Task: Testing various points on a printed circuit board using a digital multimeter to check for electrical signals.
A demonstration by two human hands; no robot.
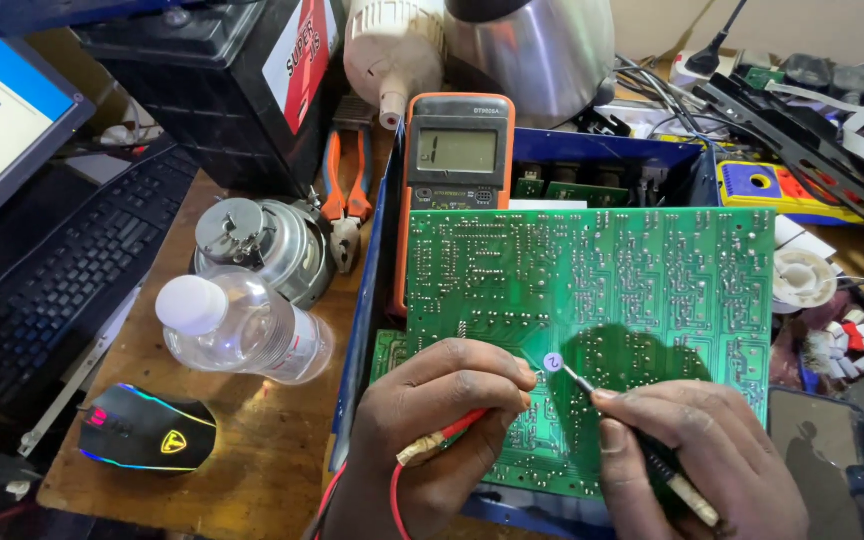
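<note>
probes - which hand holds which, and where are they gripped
Left hand pinches the red probe near its tip; right hand holds the black probe along its shaft.

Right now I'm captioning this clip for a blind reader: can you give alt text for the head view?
Two bare hands press meter probes onto the solder side of a green circuit board: the left hand holds a red probe, the right hand a black probe. An orange multimeter sits behind the board, and a plastic bottle lies to its left.
</note>
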